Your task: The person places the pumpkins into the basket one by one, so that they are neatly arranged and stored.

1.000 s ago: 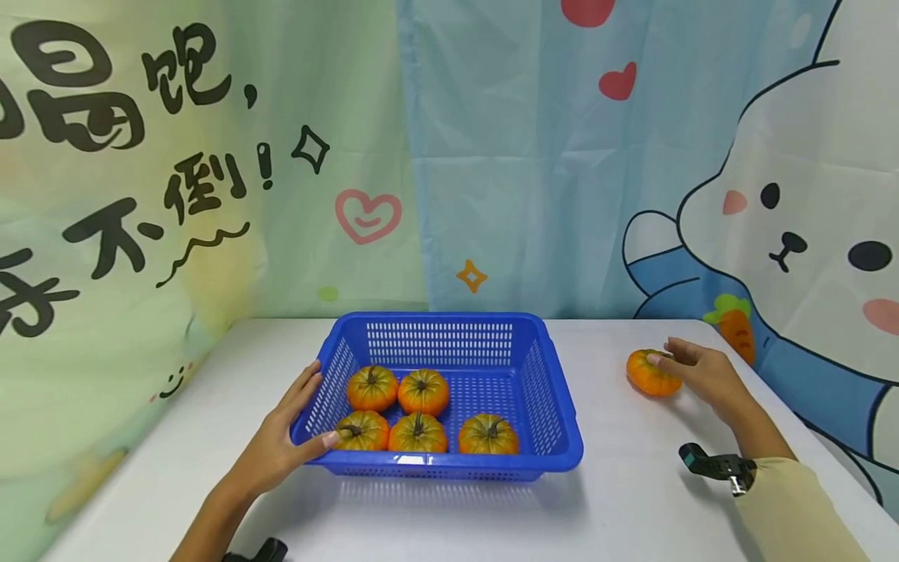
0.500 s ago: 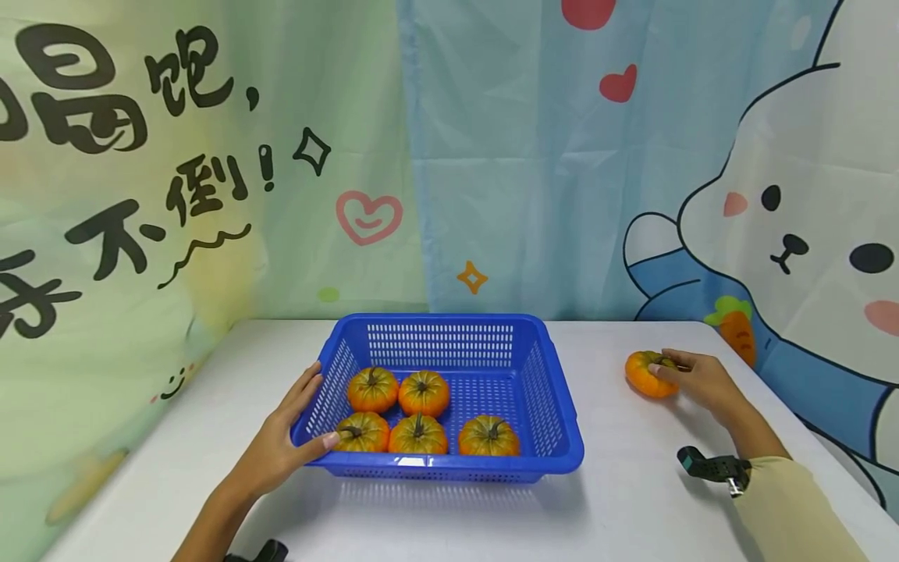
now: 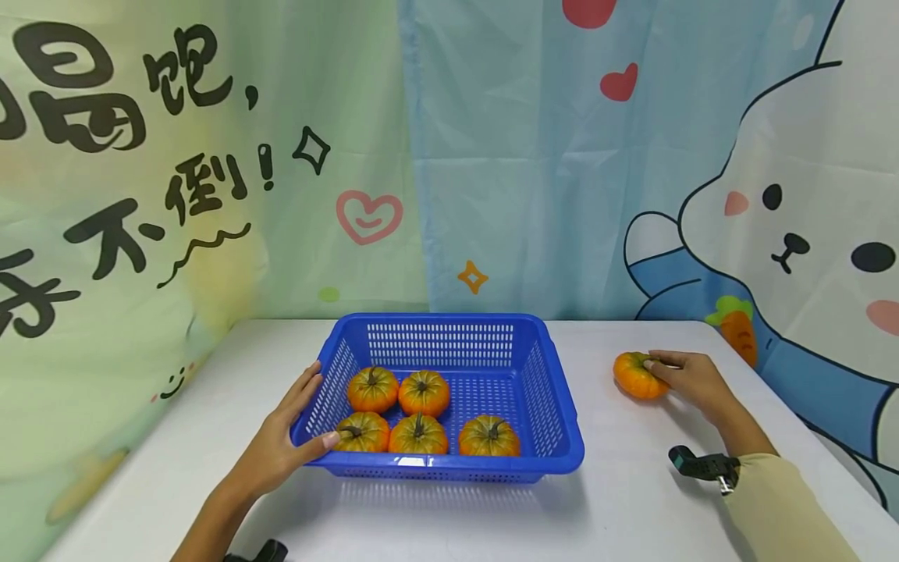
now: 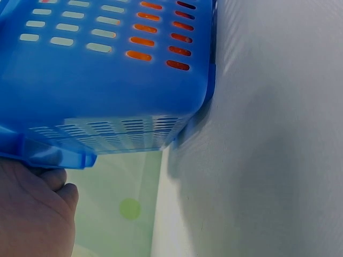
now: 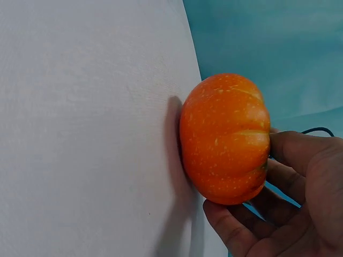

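A small orange pumpkin point(image 3: 640, 375) is at the right of the table. My right hand point(image 3: 691, 382) pinches it at its stem side, thumb on top. Seen from the right wrist, the pumpkin point(image 5: 227, 140) has its rounded side close over the table, with fingers point(image 5: 228, 225) around its edge. My left hand point(image 3: 281, 449) grips the left front corner of a blue plastic basket point(image 3: 449, 462), thumb over the rim. In the left wrist view that hand point(image 4: 37, 206) is under the rim, most of its fingers hidden. Several orange-green pumpkins point(image 3: 424, 393) sit inside the basket, mostly on its left.
Bare mesh floor point(image 3: 488, 385) shows in the basket's back right part. A white table point(image 3: 597, 499) carries everything, and a printed curtain point(image 3: 492, 156) hangs behind its far edge. A black camera mount point(image 3: 702, 466) sits on the right wrist.
My right hand has closed its pinch on the pumpkin and shifted it slightly left. The pumpkin has tilted a little. The left hand and basket stay where they were.
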A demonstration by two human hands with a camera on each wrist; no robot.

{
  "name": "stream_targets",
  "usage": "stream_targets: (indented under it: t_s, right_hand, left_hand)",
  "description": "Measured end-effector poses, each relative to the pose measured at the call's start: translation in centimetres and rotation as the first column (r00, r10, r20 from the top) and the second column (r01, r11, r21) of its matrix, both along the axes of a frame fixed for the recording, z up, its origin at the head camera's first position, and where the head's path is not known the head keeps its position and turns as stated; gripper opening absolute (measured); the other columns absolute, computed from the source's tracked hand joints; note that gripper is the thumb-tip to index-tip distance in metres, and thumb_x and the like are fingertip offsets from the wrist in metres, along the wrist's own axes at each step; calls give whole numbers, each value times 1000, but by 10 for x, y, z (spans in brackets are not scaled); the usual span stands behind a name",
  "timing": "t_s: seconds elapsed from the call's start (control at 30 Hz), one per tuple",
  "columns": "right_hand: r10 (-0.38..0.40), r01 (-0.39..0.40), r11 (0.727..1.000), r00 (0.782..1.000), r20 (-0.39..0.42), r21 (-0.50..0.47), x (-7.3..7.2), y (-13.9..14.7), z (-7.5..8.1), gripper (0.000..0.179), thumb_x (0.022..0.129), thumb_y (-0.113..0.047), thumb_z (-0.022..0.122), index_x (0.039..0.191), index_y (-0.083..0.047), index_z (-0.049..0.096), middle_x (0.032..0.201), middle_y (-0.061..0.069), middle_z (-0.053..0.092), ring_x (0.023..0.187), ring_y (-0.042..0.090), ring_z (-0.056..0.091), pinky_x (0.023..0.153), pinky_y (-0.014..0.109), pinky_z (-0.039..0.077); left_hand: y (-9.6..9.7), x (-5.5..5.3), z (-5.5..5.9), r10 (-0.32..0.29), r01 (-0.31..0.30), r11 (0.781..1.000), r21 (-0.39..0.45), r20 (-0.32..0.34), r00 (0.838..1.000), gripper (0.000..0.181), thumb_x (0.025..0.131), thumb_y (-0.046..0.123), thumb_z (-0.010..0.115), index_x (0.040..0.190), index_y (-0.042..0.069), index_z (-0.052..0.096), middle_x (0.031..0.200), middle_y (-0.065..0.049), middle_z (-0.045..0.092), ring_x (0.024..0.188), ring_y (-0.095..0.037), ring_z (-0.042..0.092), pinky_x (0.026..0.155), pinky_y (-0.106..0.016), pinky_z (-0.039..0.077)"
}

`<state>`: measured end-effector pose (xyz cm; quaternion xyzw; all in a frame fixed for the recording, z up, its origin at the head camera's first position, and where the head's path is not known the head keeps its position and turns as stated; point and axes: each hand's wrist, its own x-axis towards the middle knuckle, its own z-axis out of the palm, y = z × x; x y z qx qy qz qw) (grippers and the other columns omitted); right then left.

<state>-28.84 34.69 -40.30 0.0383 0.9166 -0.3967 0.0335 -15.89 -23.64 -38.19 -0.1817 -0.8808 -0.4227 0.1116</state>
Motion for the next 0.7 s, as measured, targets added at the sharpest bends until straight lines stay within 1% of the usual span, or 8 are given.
stream_targets:
  t_s: [0.37, 0.47, 0.57, 0.7]
  right_hand:
    - [19, -19, 1000, 1000, -6, -10, -1, -6, 1, 63, 101, -38, 46, 142, 9, 38, 145, 38, 29, 132, 55, 26, 103, 62, 32]
    - [35, -35, 999, 999, -27, -9, 0, -10, 1, 63, 101, -39, 47, 141, 9, 41, 144, 38, 31, 130, 54, 29, 103, 62, 33]
    - [53, -53, 999, 997, -47, 8, 1, -13, 2, 66, 99, -43, 48, 140, 9, 44, 142, 38, 34, 126, 53, 34, 101, 62, 35]
    - [57, -55, 998, 997, -48, 25, 0, -16, 0, 68, 98, -47, 49, 139, 8, 45, 142, 38, 35, 124, 52, 36, 100, 62, 36]
  left_hand:
    - [0, 0, 0, 4, -4, 1000, -1, 0, 1000, 84, 83, 27, 69, 151, -1, 29, 161, -10, 17, 141, -46, 21, 101, -66, 29]
    - [0, 0, -1, 8, -8, 1000, -4, 5, 1000, 84, 83, 28, 69, 151, -1, 29, 161, -9, 16, 141, -46, 21, 101, -65, 30]
    - [0, 0, -1, 11, -11, 1000, -7, 6, 1000, 83, 83, 27, 68, 151, -1, 29, 161, -9, 16, 141, -46, 21, 101, -65, 30]
    - [0, 0, -1, 10, -10, 1000, -9, 7, 1000, 83, 83, 28, 68, 151, 0, 29, 161, -9, 16, 141, -46, 21, 101, -65, 31]
